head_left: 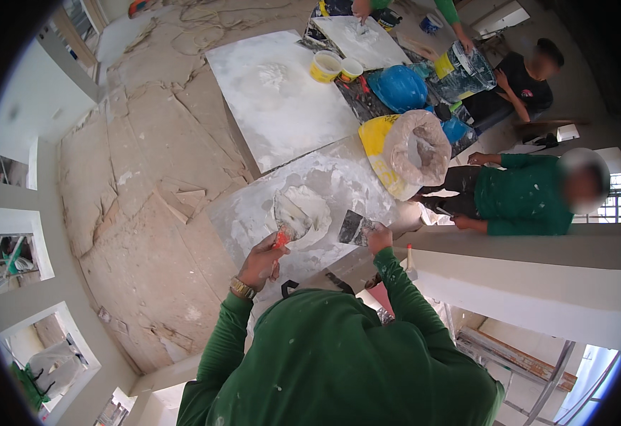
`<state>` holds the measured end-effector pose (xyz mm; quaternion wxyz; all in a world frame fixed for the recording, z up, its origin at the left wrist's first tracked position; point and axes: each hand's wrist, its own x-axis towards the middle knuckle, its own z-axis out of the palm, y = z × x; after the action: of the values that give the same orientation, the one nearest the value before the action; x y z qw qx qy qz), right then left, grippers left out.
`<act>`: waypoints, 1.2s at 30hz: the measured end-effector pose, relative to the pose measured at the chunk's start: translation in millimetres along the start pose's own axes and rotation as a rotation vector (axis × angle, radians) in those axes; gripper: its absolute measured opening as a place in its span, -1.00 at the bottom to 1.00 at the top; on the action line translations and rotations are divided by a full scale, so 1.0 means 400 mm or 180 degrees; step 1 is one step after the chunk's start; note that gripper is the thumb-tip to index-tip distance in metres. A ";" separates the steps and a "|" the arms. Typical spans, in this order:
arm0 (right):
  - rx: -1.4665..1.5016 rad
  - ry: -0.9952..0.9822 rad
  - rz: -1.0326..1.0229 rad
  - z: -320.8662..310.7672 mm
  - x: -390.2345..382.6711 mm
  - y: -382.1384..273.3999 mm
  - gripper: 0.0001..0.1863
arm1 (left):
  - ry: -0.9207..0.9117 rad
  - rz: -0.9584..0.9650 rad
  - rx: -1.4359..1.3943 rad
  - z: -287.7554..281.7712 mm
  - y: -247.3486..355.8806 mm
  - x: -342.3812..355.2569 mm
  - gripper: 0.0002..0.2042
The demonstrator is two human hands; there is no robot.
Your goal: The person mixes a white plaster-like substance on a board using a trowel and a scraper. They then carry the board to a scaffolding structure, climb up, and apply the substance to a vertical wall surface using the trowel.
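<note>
My left hand (261,259), with a watch on the wrist, is shut on a red-handled putty knife (283,236). Its blade is pushed into a mound of white plaster (305,210). The plaster lies on a smeared grey mixing board (339,177) on the floor. To the right, my right hand (379,238) grips a wide flat scraper (357,228), held at the board's near edge. Both arms are in green sleeves.
A second white-dusted board (275,92) lies beyond. An open yellow sack of powder (410,153), a blue helmet (398,86) and two yellow tubs (325,66) sit beside it. Three people crouch nearby, the closest in a green shirt (524,195). A white ledge (524,277) runs at right.
</note>
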<state>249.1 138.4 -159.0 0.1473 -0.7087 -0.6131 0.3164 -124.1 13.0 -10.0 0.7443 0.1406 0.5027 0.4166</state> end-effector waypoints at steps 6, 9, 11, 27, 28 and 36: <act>0.1696 -0.0413 0.0968 0.260 -0.009 0.208 -0.78 | -0.0246 -0.0066 0.0218 -0.056 0.039 -0.062 -0.57; 0.2853 -0.0770 0.1310 0.263 -0.002 -0.127 -0.77 | -0.0127 -0.0119 0.0328 -0.072 0.011 -0.046 -0.62; 0.2885 -0.0906 0.1002 0.254 0.032 -0.217 -0.78 | -0.0138 -0.0199 0.0334 -0.073 0.001 -0.031 -0.66; -0.0274 -0.0156 -0.1329 0.004 -0.094 -0.345 -0.82 | -0.0115 -0.0022 0.0007 -0.057 -0.123 0.081 -0.51; -0.0115 0.0134 -0.1078 0.011 -0.038 -0.262 -0.82 | -0.0065 -0.0141 0.0001 -0.048 -0.097 0.056 -0.52; -0.0273 -0.0075 -0.0392 0.258 0.237 0.011 -0.65 | -0.0018 -0.0175 0.0164 -0.052 -0.041 -0.054 -0.56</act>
<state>192.3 210.1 -265.2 0.1288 -0.6715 -0.6703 0.2885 -137.5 -18.0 -16.0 0.7530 0.1471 0.5148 0.3825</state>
